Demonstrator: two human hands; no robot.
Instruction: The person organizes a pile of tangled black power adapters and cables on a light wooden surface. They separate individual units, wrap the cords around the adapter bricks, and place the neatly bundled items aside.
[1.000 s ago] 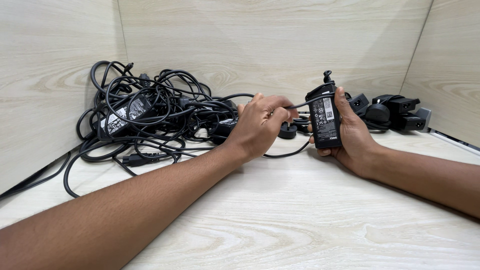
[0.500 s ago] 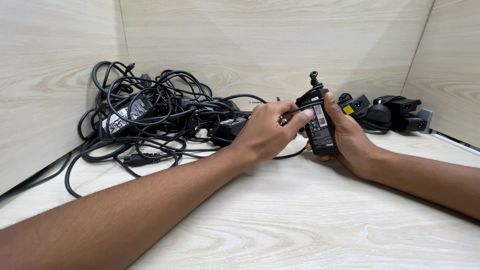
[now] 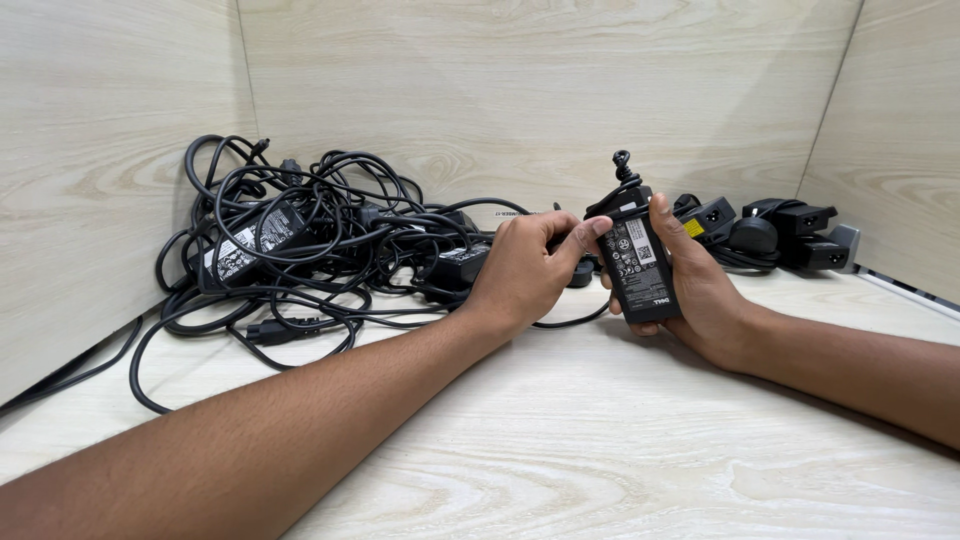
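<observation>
**Both hands on one black power adapter**

The right hand (image 3: pixel 700 290) grips an upright black power adapter (image 3: pixel 640 268), thumb across its top. The left hand (image 3: pixel 528 270), at its 9 o'clock, pinches the adapter's thin cord (image 3: pixel 600 207). At 9 o'clock lies a tangled cable pile (image 3: pixel 300 235); at 3 o'clock, more black adapters (image 3: pixel 790 232) on the pale wooden table (image 3: pixel 600 440).
</observation>
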